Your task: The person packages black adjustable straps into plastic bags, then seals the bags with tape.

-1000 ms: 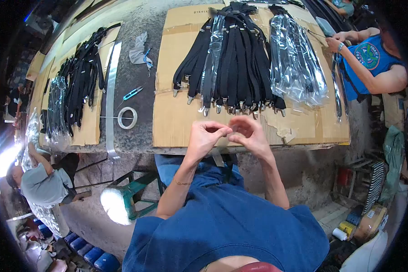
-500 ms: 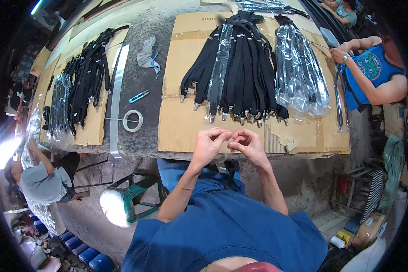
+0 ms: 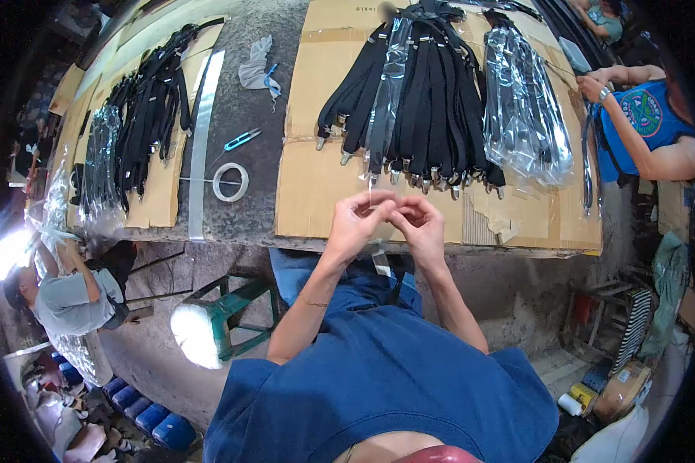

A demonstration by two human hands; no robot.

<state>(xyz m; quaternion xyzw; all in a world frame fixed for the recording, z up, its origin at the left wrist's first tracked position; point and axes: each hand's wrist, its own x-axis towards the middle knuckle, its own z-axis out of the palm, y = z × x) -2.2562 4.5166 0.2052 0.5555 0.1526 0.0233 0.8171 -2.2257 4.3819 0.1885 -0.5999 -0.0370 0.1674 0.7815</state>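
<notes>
So, both bare hands are held up near the middle of the frame, over the near edge of a cardboard sheet (image 3: 309, 193). The left hand (image 3: 354, 225) and right hand (image 3: 423, 231) are brought together, fingers curled and thumbs drawn in pinch-style, tips meeting or nearly so. What's pinched there, if anything, can't be told; it'd be too small or too clear to make out. The black clip-on suspenders (image 3: 425, 116) are fanned out just beyond the fingertips, upper centre of the frame, metal clips pointed toward the hands, with one strap covered by a clear plastic sleeve (image 3: 394, 65). More suspenders in clear plastic bags (image 3: 529, 131) are laid at upper right. A tape roll (image 3: 217, 184) and light-blue thread snips (image 3: 243, 140) are left lying at upper left of centre, untouched. As a guess, some fiddly fingertip step is in hand, with no suspender being held yet. For the next move, a light, steady pinch from both hands seems called for, and the clips are best kept unsnagged.
</notes>
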